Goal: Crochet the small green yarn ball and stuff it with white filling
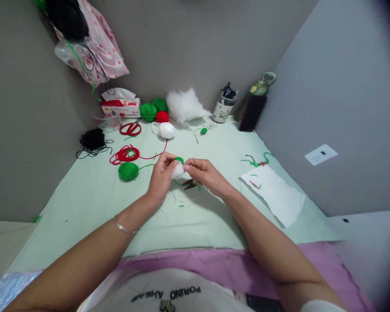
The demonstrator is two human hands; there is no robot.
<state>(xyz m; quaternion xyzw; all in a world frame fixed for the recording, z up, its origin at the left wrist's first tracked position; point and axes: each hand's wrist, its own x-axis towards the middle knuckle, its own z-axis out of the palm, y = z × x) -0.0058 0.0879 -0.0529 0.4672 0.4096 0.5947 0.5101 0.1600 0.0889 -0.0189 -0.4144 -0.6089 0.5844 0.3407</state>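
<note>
Both hands [162, 177] [208, 174] pinch closed at a white tuft [178, 170].

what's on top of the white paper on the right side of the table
Green strands and a red strand lie on the paper. Anything beneath it is covered.

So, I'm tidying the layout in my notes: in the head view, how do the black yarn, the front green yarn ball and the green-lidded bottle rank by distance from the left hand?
From the left hand:
1. Front green yarn ball: just to its left.
2. Black yarn: farther left and back.
3. Green-lidded bottle: far back, to the right.
</note>
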